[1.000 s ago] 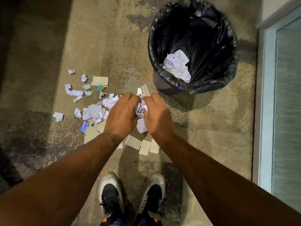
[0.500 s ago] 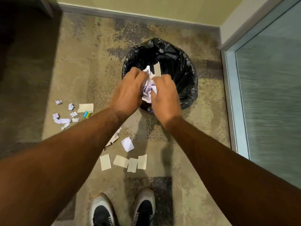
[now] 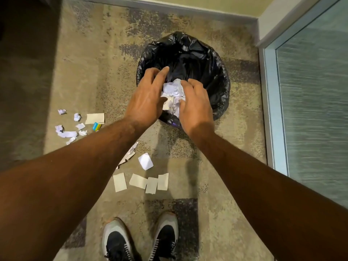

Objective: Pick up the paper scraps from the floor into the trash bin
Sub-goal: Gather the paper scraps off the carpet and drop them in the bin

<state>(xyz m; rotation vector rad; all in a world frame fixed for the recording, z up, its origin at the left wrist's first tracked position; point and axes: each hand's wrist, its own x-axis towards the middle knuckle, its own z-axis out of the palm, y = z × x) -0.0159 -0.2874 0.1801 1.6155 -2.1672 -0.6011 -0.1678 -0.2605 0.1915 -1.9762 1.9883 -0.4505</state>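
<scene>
scraps [image 3: 174, 97], a crumpled white wad with one tan card in it, sat between both hands over the bin [image 3: 216, 72]; the wad had no clear long axis. left hand [image 3: 148, 98] had fingers spread and straight beside the wad; right hand [image 3: 194, 104] had fingers loosely extended against it. whether either gripped it could not be told. more scraps lay on the floor [image 3: 226, 185]: crumpled white bits [image 3: 67, 133] to the left, flat tan cards [image 3: 138, 181] in a row near the shoes [image 3: 165, 240]. the bin held a black liner. the floor was mottled tan carpet, with a glass panel [image 3: 316, 91] at right.
</scene>
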